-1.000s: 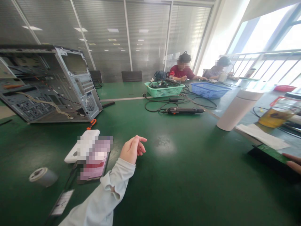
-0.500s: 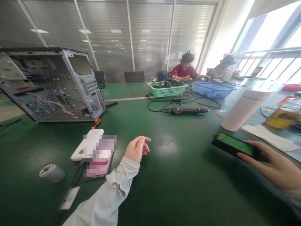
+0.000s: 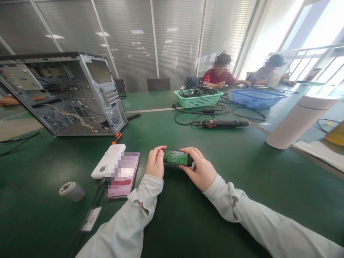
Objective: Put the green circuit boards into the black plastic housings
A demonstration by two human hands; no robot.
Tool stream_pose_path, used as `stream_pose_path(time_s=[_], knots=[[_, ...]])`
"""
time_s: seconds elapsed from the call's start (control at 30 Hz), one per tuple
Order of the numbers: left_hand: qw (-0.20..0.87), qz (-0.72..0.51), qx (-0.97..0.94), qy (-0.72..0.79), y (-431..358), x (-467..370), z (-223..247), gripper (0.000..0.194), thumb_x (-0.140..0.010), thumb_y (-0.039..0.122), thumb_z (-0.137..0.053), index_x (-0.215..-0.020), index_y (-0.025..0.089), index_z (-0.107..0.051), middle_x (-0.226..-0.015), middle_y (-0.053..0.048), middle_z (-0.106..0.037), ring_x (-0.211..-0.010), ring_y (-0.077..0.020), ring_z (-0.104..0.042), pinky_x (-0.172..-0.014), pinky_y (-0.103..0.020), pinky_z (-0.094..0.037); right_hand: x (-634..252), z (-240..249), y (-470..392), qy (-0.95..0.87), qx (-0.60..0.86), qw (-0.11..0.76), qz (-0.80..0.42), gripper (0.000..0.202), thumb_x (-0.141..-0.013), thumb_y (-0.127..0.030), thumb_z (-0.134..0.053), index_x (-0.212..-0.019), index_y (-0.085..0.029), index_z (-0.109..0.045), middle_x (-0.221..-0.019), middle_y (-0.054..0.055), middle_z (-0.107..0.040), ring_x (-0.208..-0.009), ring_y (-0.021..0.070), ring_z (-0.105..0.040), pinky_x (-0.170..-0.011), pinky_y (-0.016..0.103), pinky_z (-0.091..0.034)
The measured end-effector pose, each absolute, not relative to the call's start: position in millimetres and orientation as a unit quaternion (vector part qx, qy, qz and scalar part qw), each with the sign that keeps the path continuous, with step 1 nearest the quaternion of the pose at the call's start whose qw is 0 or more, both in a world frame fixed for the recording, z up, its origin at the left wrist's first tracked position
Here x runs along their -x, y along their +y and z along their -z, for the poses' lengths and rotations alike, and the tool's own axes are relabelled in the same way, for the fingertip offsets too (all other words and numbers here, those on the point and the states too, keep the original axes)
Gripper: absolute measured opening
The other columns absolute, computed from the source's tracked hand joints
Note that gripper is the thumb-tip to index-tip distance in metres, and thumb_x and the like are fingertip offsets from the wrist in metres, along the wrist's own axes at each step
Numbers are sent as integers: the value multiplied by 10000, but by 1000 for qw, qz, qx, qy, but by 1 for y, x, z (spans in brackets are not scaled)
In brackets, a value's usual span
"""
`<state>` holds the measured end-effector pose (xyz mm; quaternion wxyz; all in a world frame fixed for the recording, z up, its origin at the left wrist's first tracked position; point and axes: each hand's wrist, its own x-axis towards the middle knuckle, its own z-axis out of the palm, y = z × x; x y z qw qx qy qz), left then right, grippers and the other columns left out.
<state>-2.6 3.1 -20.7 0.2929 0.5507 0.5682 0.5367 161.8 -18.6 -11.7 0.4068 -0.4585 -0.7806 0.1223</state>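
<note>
A small black casing with an exposed green circuit board (image 3: 176, 157) is held level between my hands over the green table. My left hand (image 3: 156, 162) grips its left end, thumb on the near side. Around the right end, my right hand (image 3: 201, 168) has its thumb on the near edge and fingers on the far edge. Left of my left hand lie a phone (image 3: 126, 177) with a lit screen and a white power bank (image 3: 110, 161). The underside of the casing is hidden.
An open computer case (image 3: 77, 96) stands at the left, a small grey roll (image 3: 72, 191) nearer me. Beyond my hands lies an electric screwdriver (image 3: 225, 124) with its cable. A green basket (image 3: 200, 102), a blue basket (image 3: 258, 98) and a pale tumbler (image 3: 298, 122) are farther right. Two people sit opposite.
My right hand has brought the circuit board casing from the right to the middle. My left hand has closed on its other end. The view has turned slightly left.
</note>
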Motion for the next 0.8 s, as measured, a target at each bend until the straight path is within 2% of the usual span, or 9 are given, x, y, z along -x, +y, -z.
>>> stream_pose_path(time_s=[0.1,0.2,0.3,0.37,0.47,0.57,0.67,0.73,0.8], knots=[[281,-524,-569,568,4,4,23,318,-853,337,-366,-973,195,-624,-1019,-70,-545,-951,-190,-531,-714,-277,-483,-162,16,-20,-769,455,420,-156,360,-799,-220,-562,-1150,-222,-481,-1176,57,-486,-986,200,-530,-757,302,-507],[253,-534,-604,535,3,4,21,313,-850,330,-384,-1001,198,-624,-1041,-68,-565,-1011,-189,-531,-865,-316,-446,-166,17,-19,-734,457,447,-230,375,-778,-266,-584,-1138,-208,-493,-1133,70,-504,-897,194,-549,-712,300,-514],[240,-539,-635,499,1,3,14,323,-848,304,-388,-1050,180,-608,-1114,-80,-575,-1095,-184,-504,-981,-326,-365,-168,17,-16,-665,456,462,-369,464,-737,-354,-630,-1143,-185,-482,-1046,70,-535,-688,142,-570,-581,263,-519],[262,-524,-645,491,-1,2,10,327,-847,300,-392,-1074,181,-596,-1161,-75,-574,-1121,-182,-493,-997,-320,-343,-170,15,-15,-620,456,462,-441,519,-720,-416,-646,-1146,-172,-477,-985,61,-548,-534,95,-545,-460,219,-481],[316,-491,-634,507,-6,0,5,306,-833,355,-417,-1030,203,-594,-1039,-45,-615,-940,-175,-565,-800,-282,-457,-173,11,-12,-574,461,450,-505,500,-739,-466,-637,-1102,-147,-505,-748,14,-559,-381,65,-480,-328,157,-370],[363,-461,-626,514,-12,-5,3,254,-794,411,-463,-846,196,-588,-711,12,-575,-622,-126,-527,-534,-219,-421,-176,4,-7,-471,491,406,-610,349,-814,-449,-579,-957,-136,-519,-502,-36,-468,-326,87,-455,-272,132,-304],[378,-448,-628,511,-13,-7,5,306,-762,453,-492,-609,188,-489,-503,53,-443,-456,-88,-435,-437,-198,-349,-177,-6,-5,-323,514,349,-714,369,-924,-481,-403,-804,-140,-475,-470,-21,-461,-324,91,-464,-270,129,-329],[411,-445,-591,532,-9,-6,8,378,-752,510,-469,-548,195,-421,-431,61,-398,-377,-87,-408,-378,-204,-317,-177,-13,-6,-282,482,332,-760,457,-960,-516,-271,-773,-144,-458,-499,-7,-489,-343,94,-489,-302,137,-383],[481,-421,-531,557,-2,-3,12,419,-735,569,-434,-550,194,-451,-381,46,-419,-329,-105,-417,-336,-217,-303,-177,-20,-9,-283,427,337,-790,505,-968,-533,-194,-786,-146,-464,-552,5,-526,-393,106,-535,-348,153,-435]])
